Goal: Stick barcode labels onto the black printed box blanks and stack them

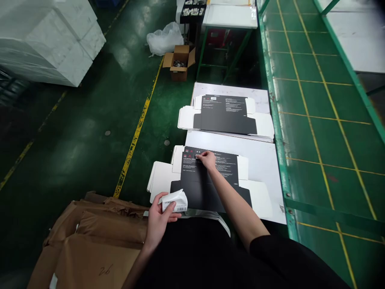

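My left hand (160, 218) is closed around a roll of white barcode labels (175, 201), thumb across its front. It is held over the near left edge of a flat, unfolded black-and-white box blank (195, 188). My right hand (208, 159) reaches over that blank with its fingers pinched together, close to the white printing along the upper edge. Whatever the fingertips hold is too small to make out. More blanks lie under this one, their white flaps showing at the left. Farther back is a second stack of box blanks (224, 116), with a white label on its top sheet.
Both stacks rest on a white table (267, 160) beside a green metal frame (281, 160). Brown cardboard and paper (99, 249) are piled at the lower left. Beyond stand an opened carton (179, 68), a plastic bag (166, 39) and a wrapped white pallet load (54, 40).
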The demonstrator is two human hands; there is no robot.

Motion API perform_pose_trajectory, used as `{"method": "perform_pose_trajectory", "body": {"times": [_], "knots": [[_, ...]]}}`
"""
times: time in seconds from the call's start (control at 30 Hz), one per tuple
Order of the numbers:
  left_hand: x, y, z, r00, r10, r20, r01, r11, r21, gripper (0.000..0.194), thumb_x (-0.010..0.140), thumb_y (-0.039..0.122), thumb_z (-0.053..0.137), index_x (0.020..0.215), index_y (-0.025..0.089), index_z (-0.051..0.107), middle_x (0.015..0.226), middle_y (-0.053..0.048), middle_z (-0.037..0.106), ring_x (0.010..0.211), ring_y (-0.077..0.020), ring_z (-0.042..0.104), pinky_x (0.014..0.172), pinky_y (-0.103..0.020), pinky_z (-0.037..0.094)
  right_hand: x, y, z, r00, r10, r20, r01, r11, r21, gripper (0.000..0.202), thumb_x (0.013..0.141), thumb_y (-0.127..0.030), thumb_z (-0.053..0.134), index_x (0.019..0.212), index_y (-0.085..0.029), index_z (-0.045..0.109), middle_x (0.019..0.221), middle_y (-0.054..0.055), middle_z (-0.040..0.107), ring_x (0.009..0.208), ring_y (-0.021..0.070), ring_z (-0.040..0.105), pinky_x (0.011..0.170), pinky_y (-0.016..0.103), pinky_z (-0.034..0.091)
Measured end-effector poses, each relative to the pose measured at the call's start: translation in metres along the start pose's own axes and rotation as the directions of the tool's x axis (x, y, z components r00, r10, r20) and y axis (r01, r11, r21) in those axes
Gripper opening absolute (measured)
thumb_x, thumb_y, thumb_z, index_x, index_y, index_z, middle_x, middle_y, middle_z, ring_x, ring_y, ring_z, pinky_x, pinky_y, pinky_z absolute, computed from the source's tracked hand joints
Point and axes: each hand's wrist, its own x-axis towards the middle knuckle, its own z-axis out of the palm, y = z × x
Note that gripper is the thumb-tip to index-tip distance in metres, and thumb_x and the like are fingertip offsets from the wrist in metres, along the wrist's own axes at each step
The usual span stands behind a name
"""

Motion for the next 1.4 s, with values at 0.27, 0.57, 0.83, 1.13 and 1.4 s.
{"method": "perform_pose_trajectory", "body": {"times": [0.27, 0.57, 0.83, 1.13, 1.4], "knots": [[0.003, 0.003, 0.0, 1.0, 0.009, 0.009, -0.009, 1.0, -0.018, 0.068, 0.077, 0.051, 0.081, 0.128, 0.019, 0.048, 0.1, -0.009, 0.077, 0.068, -0.0249, 0.078, 0.053, -0.023, 0.06, 0.004, -0.003, 0.007, 1.0, 0.029, -0.011, -0.03, 0.996, -0.082, 0.026, 0.063, -0.034, 0.083, 0.064, -0.021, 0.06, 0.074, 0.004, 0.072, 0.07, 0.019, 0.062, 0.064, 0.03, 0.042], [0.002, 0.005, -0.003, 1.0, 0.001, 0.007, -0.001, 1.0, -0.007, 0.068, 0.077, 0.051, 0.081, 0.127, 0.018, 0.048, 0.097, -0.008, 0.076, 0.068, -0.0257, 0.078, 0.054, -0.024, 0.061, 0.01, 0.001, 0.014, 1.0, -0.004, -0.019, 0.002, 0.993, -0.12, 0.026, 0.064, -0.032, 0.081, 0.062, -0.022, 0.057, 0.071, 0.001, 0.071, 0.067, 0.0187, 0.063, 0.063, 0.029, 0.043], [0.003, 0.005, -0.003, 1.0, 0.001, -0.001, -0.001, 1.0, -0.01, 0.066, 0.078, 0.049, 0.08, 0.127, 0.019, 0.049, 0.097, -0.007, 0.075, 0.067, -0.0247, 0.078, 0.053, -0.023, 0.06, 0.013, 0.006, 0.018, 0.999, -0.034, -0.032, 0.029, 0.989, -0.147, 0.023, 0.064, -0.033, 0.079, 0.064, -0.022, 0.059, 0.068, 0.002, 0.07, 0.066, 0.0192, 0.063, 0.062, 0.029, 0.045], [0.004, 0.009, 0.0, 1.0, -0.002, 0.008, 0.002, 1.0, -0.006, 0.066, 0.078, 0.049, 0.08, 0.126, 0.018, 0.048, 0.096, -0.007, 0.075, 0.065, -0.0241, 0.078, 0.051, -0.022, 0.059, 0.016, 0.01, 0.02, 0.998, -0.053, -0.021, 0.048, 0.98, -0.192, 0.022, 0.066, -0.034, 0.078, 0.066, -0.022, 0.059, 0.07, 0.002, 0.07, 0.067, 0.0194, 0.064, 0.061, 0.029, 0.044], [0.003, 0.012, 0.0, 1.0, -0.002, 0.016, 0.002, 1.0, -0.003, 0.065, 0.078, 0.049, 0.08, 0.126, 0.018, 0.048, 0.095, -0.007, 0.075, 0.064, -0.0234, 0.078, 0.051, -0.022, 0.059, 0.015, 0.007, 0.01, 0.996, -0.084, -0.039, 0.068, 0.95, -0.305, 0.041, 0.064, -0.046, 0.084, 0.081, -0.023, 0.055, 0.08, 0.007, 0.068, 0.076, 0.0251, 0.062, 0.066, 0.033, 0.044]]}}
